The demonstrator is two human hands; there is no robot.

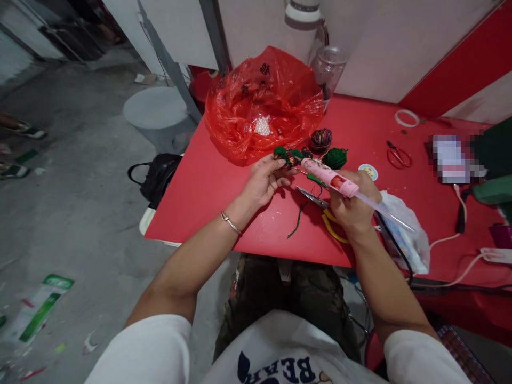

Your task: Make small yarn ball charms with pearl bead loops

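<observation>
My left hand (pixel 262 184) pinches a small green and dark multicoloured crocheted piece (pixel 285 157) above the red table. In my right hand (pixel 358 202) is a pink hot glue gun (pixel 328 176), its tip pointing at the piece. A clear glue stick (pixel 386 212) juts from the gun's back. Under the gun lie a green-handled crochet hook (pixel 317 180) and scissors (pixel 311 197) with what look like yellow handles (pixel 334 228). Beyond the hands rest a multicoloured yarn ball (pixel 321 139) and a green yarn ball (pixel 335 158). A loose green strand (pixel 298 221) trails nearby.
An open red plastic bag (pixel 230 122) holds white beads (pixel 262 126). Behind it stands a clear cup (pixel 330 66). Rightward are red-handled snips (pixel 399 156), a tape roll (pixel 407 118), a round sticker (pixel 368 172), a clear plastic bag (pixel 408 240) and cables (pixel 448 242).
</observation>
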